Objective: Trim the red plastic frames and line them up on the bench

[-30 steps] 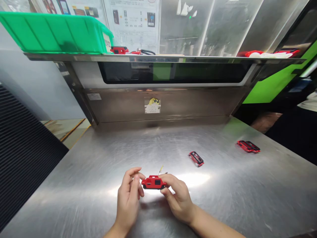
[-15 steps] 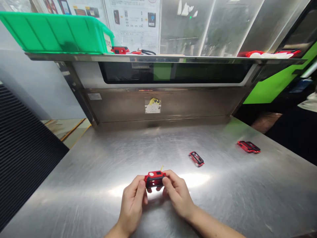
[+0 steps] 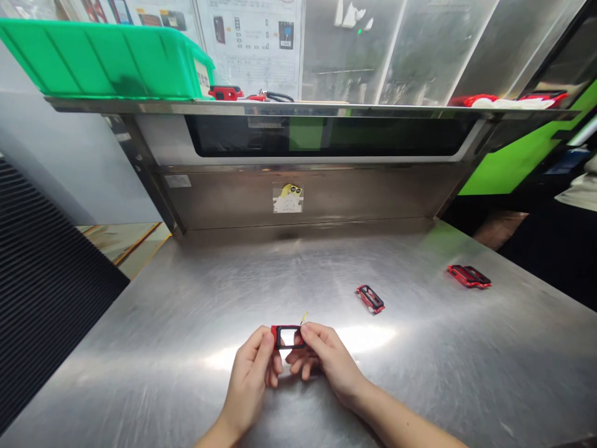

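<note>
- Both ends of the red/black frame are gripped over the desk, well fwd of its back edge; can't tell how high.
- Change vs. approx half a sec ago: frame is rolled round, so the red face w/ the pale round spot is out of sight & the black-rimmed window faces the wearer.
- Means: black-rimmed side is in full view & under the thumbs; bright desk shows thru the window; opp. side hidden.
- L hand: narrow pinch on the frame's L end, thumb on top.
- R hand: pinching the R end, thumb on top, other fingers curled below & partly hidden.
- Yellow strip just beyond frame; can't tell if attached.
- No change: loose frame b/w hands & desk's R edge; stacked frames near that edge.
- Shelf over the back edge: green bin at its L end, red pc just beside.
</note>
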{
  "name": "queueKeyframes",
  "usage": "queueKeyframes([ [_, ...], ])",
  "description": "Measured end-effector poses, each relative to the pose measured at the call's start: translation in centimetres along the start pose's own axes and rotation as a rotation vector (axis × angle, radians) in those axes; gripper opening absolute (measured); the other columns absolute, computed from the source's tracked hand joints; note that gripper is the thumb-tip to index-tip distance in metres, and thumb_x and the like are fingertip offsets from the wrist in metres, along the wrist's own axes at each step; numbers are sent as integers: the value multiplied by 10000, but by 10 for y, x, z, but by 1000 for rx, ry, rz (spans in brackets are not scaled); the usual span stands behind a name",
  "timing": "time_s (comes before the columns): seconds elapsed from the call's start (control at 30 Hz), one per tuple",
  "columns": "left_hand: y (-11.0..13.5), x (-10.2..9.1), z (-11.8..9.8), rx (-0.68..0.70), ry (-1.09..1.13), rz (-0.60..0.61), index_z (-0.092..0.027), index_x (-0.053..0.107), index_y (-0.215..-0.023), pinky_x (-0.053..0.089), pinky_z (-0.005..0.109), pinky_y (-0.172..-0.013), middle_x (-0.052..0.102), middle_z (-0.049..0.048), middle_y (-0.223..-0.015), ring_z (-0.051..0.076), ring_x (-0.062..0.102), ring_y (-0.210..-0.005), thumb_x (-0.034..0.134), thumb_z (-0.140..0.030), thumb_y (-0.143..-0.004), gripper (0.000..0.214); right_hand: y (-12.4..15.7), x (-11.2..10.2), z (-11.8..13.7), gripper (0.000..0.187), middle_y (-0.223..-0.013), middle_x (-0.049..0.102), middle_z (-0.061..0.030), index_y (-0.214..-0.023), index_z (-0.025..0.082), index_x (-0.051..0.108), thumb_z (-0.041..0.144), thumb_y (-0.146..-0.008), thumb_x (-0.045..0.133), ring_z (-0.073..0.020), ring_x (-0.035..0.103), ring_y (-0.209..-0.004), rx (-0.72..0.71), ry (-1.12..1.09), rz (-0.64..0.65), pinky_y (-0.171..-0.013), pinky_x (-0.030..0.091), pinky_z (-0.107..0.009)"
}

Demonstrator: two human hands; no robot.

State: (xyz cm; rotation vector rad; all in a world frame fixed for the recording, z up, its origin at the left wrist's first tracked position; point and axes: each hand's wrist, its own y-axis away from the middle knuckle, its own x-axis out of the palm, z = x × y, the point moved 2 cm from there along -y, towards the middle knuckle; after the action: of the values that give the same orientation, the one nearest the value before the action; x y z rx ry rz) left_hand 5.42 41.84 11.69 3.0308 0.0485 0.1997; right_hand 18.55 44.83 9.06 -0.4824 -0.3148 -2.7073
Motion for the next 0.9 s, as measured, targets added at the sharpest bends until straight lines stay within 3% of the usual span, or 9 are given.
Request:
queueKeyframes([
  [0.4,-8,2,-1,-164,155,-80,-168,531,-684,190,149,-350,446,-74,-386,39,293,-323,576,-578,-710,414,3,-2,3,517,-555,645,-82,-677,116,554,623,-695,651,-147,595,-436,-40,-61,-56,-390,425,-175],
  [0.73,-12,0,6,-160,85,-60,-173,538,-696,223,150,-343,464,-70,-405,50,336,-314,549,-573,-718,402,1,-1,3,510,-507,626,-69,-635,127,518,610,-662,680,-143,581,-408,14,-109,-69,-361,406,-162],
  [0.83,-15,-7,9,-45,-86,-121,-190,551,-856,313,185,-360,600,-21,-579,91,448,-369,508,-560,-754,387,1,-1,4,504,-506,624,-64,-628,130,516,602,-648,690,-136,569,-394,17,-111,-87,-356,399,-161],
  [0.9,-15,-11,5,144,-277,-164,-209,529,-1051,436,244,-461,670,61,-889,150,586,-563,493,-501,-790,393,1,-2,5,501,-498,617,-57,-613,132,513,597,-639,699,-129,557,-386,12,-107,-101,-357,396,-160],
])
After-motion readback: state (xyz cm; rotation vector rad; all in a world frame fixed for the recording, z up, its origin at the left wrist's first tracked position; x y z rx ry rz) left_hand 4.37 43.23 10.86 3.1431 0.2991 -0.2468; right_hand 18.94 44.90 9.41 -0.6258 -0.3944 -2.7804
